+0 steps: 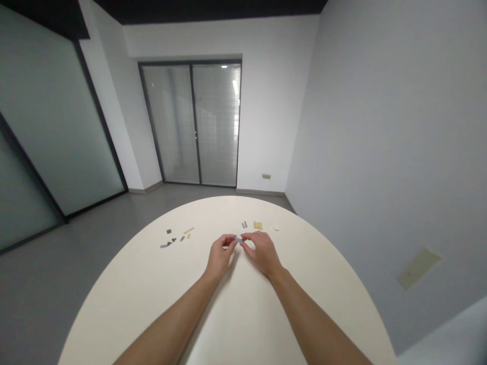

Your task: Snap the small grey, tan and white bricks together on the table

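A small blue-grey piece (239, 240), which looks like a toy building brick, is held between my two hands over the middle of the round table. My left hand (221, 252) pinches its left end between thumb and fingers. At its right end, my right hand (261, 249) grips it the same way. The fingertips partly cover the piece, so its full shape is hidden. Just beyond the hands lie two thin grey pieces (244, 224) and a flat tan-yellow piece (257, 225).
The round cream table (236, 324) spreads under both forearms. On its left side are several small pieces: a dark square (169, 231), a long yellow strip (189, 230) and a grey piece (164, 246). Small white pieces (275, 229) lie at right. A wall (388, 126) stands close on the right.
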Tool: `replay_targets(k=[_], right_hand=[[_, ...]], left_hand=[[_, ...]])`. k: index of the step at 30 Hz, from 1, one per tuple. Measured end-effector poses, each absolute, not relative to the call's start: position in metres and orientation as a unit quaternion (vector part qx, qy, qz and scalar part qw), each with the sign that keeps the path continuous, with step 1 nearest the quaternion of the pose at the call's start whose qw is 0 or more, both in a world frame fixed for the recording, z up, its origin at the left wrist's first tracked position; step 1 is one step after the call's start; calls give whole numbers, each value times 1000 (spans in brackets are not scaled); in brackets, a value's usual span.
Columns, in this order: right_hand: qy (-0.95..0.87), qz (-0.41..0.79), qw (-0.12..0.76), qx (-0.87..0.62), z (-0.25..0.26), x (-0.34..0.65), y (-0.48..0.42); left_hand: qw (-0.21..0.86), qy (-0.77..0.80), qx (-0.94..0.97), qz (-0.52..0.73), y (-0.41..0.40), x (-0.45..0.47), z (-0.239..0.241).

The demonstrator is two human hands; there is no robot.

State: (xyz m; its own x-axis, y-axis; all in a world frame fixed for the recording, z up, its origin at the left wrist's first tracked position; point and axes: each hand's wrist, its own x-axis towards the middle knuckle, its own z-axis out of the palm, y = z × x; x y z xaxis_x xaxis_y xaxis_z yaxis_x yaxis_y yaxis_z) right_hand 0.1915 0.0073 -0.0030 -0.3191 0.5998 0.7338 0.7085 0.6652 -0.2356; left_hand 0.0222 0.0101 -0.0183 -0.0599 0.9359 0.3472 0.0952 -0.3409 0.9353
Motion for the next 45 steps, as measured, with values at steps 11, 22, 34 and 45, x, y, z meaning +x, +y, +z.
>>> replay_targets(k=[11,22,34,45], right_hand=[[-809,-42,416,-413,-1,191,5],[-810,-53,399,-427,-5,193,11],[-739,-56,373,-558,1,200,42],[-720,-103,298,-619,8,184,74]], left_hand=[[375,448,579,568,8,21,-15],[316,478,622,534,9,17,-22],[176,539,689,451,2,20,-32],[184,534,693,449,-6,19,-28]])
